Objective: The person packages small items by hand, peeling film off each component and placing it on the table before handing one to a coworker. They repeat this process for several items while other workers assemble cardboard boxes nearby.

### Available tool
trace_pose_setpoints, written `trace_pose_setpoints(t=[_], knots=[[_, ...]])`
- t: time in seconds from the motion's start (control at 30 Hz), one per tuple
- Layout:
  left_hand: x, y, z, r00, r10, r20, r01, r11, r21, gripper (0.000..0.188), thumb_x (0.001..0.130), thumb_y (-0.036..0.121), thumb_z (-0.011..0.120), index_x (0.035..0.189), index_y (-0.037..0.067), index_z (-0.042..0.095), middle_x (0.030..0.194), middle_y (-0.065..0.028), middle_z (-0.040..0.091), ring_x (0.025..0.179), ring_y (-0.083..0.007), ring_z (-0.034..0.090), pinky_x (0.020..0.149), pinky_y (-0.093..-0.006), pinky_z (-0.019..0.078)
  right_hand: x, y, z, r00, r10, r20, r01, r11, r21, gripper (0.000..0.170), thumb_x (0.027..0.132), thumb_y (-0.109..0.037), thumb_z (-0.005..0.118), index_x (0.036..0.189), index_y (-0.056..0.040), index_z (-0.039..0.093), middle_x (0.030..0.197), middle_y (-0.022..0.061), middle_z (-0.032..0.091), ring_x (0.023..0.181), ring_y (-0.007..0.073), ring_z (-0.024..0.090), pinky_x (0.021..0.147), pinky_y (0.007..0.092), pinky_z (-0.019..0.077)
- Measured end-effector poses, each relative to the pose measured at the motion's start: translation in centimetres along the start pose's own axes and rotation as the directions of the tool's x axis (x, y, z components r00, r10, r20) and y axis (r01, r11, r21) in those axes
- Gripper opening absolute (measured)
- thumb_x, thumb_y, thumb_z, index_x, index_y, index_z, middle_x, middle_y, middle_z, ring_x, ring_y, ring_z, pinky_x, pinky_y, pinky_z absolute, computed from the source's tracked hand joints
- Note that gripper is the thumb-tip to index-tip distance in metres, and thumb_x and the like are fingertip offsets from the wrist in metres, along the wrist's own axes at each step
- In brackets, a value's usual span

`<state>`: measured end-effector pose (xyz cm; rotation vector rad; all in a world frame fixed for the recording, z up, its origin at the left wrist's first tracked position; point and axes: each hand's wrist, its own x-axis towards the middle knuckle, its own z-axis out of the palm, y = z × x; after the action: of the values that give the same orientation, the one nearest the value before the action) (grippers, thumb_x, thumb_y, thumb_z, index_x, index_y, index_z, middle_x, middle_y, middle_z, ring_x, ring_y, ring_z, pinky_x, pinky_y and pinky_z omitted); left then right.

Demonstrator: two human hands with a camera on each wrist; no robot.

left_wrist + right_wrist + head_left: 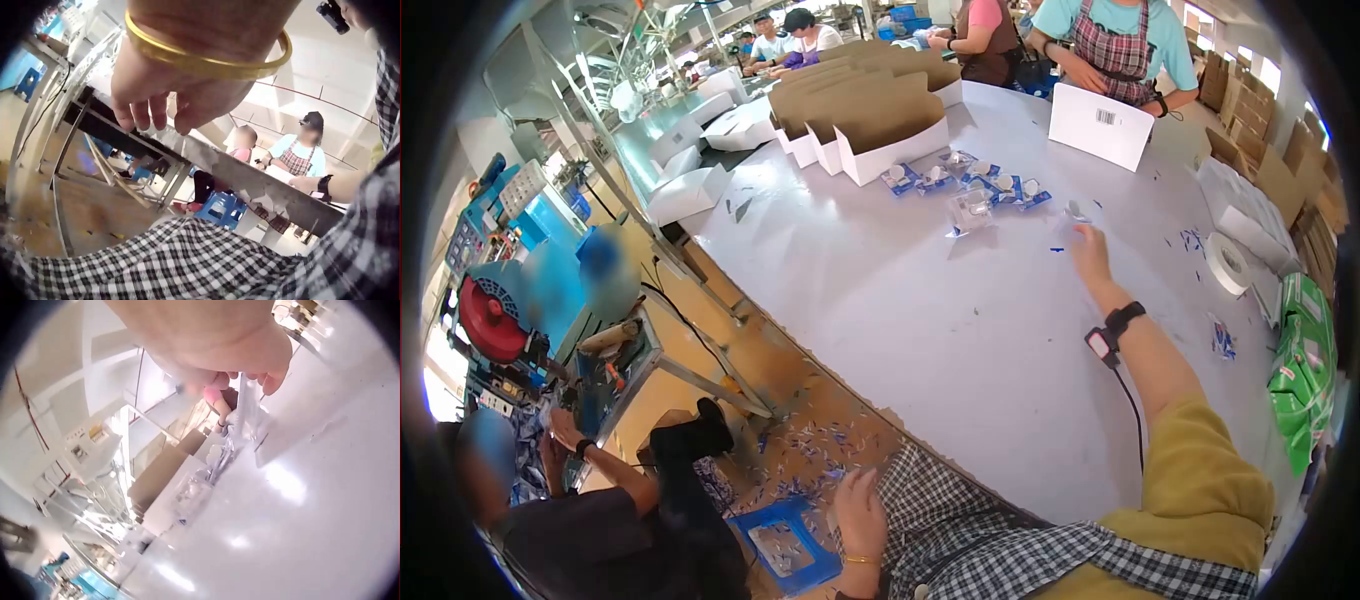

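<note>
Over the table (880,300), my right hand (1092,262) reaches forward and pinches a small clear plastic packet (1076,211) at its fingertips. In the right wrist view the clear packet (249,411) stands close over the tabletop. To the left of this hand lie several blue-and-clear packets (1005,186) with white round pieces inside, and one larger clear packet (971,210) in front of them. My left hand (860,512) hangs near my checked apron, beside the table edge, its fingers loosely bent and holding nothing. A gold bangle (187,62) circles that wrist.
White boxes with brown insides (890,140) stand behind the packets. A white box panel with a barcode (1100,127) is upright before a person in a checked apron. A tape roll (1227,264) and green bag (1302,355) lie right. Another person sits at lower left.
</note>
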<state>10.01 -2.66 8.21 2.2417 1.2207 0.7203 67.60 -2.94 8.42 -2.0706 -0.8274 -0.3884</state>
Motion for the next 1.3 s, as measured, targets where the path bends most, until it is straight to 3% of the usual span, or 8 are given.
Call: trace_pose_setpoints(t=[0.17,0.33,0.57,0.73,0.8,0.93,1.07,1.3], knots=[[-1.5,0.6,2.5,0.975,0.04,0.22,-0.023,0.997,-0.08,0.029,0.081,0.004,0.056,0.109,0.007,0.063,0.122,-0.0224,0.052,0.111,-0.0387,0.05,0.098,-0.0429,0.0399,1.3,-4.8,8.0,0.864,-0.468,0.184,0.486,0.872,-0.064,0.055,0.075,-0.015,0.067,0.125,-0.0028,0.047,0.131,0.0192,0.048,0.127,0.0338,0.039,0.108,0.0424,0.0291],[-1.5,-0.4,1.7,0.972,0.024,0.235,-0.009,0.998,-0.065,0.028,0.082,0.007,0.057,0.11,0.006,0.061,0.127,-0.0197,0.05,0.115,-0.0368,0.049,0.1,-0.0425,0.0394,3.4,-14.1,11.0,0.76,-0.324,0.563,0.497,0.848,-0.183,0.085,0.073,-0.029,0.072,0.142,-0.0026,0.029,0.145,0.0195,0.033,0.137,0.0341,0.027,0.111,0.0421,0.0256],[-2.9,-1.4,0.1,0.946,-0.117,0.303,0.121,0.993,0.006,0.025,0.09,0.011,0.053,0.114,0.007,0.061,0.129,-0.0166,0.049,0.12,-0.0339,0.046,0.1,-0.0426,0.0405,4.4,-12.4,12.0,0.798,-0.381,0.467,0.507,0.843,-0.178,0.048,0.082,-0.018,0.062,0.127,-0.0096,0.046,0.109,0.0156,0.058,0.106,0.0336,0.052,0.092,0.048,0.0393],[-3.4,-1.0,-0.3,0.987,0.01,0.158,0.006,0.995,-0.097,0.017,0.088,0.011,0.055,0.102,0.005,0.062,0.106,-0.0127,0.058,0.096,-0.0311,0.056,0.086,-0.0399,0.0467,0.6,-12.4,9.3,0.602,-0.636,0.482,0.748,0.661,-0.061,0.03,0.085,-0.015,0.059,0.113,-0.0063,0.056,0.104,0.0131,0.06,0.101,0.0335,0.055,0.085,0.0444,0.0441],[-3.0,-0.5,-1.3,0.983,-0.017,0.181,0.042,0.99,-0.137,0.017,0.089,0.013,0.056,0.102,0.005,0.063,0.105,-0.0121,0.059,0.096,-0.0298,0.057,0.084,-0.0393,0.0475,-3.6,-15.1,7.0,0.666,-0.684,0.298,0.68,0.721,0.133,0.023,0.086,-0.01,0.056,0.108,-0.0056,0.059,0.102,0.0126,0.061,0.095,0.031,0.058,0.083,0.0402,0.0463],[-2.2,2.6,-3.3,0.995,-0.049,0.089,0.069,0.967,-0.247,0.013,0.088,0.012,0.06,0.097,0.003,0.063,0.095,-0.0121,0.061,0.088,-0.0287,0.059,0.075,-0.0371,0.0498,-13.0,-23.6,-2.2,0.537,-0.543,0.646,0.098,0.801,0.591,0.024,0.087,-0.008,0.055,0.11,-0.0045,0.058,0.099,0.0112,0.062,0.086,0.0197,0.061,0.075,0.0305,0.05],[-1.5,5.5,-5.0,0.985,0.083,-0.154,-0.121,0.958,-0.259,0.019,0.078,0.007,0.07,0.095,0.003,0.063,0.094,-0.0127,0.061,0.086,-0.0287,0.059,0.073,-0.0367,0.0497,-21.9,-27.8,-7.3,0.12,-0.511,0.851,-0.265,0.81,0.524,0.023,0.088,-0.012,0.057,0.11,-0.0039,0.058,0.095,0.0098,0.063,0.087,0.0174,0.06,0.076,0.0291,0.0485],[-4.3,6.1,-4.9,0.994,0.103,-0.037,-0.11,0.942,-0.317,0.032,0.072,0.009,0.077,0.098,0.003,0.059,0.083,-0.0088,0.056,0.073,-0.0198,0.058,0.064,-0.0294,0.0492,-26.2,-28.6,-9.7,-0.191,-0.458,0.868,-0.46,0.823,0.333,0.024,0.094,-0.018,0.049,0.111,-0.0031,0.058,0.076,0.0023,0.057,0.064,0.0083,0.054,0.058,0.0254,0.044]])
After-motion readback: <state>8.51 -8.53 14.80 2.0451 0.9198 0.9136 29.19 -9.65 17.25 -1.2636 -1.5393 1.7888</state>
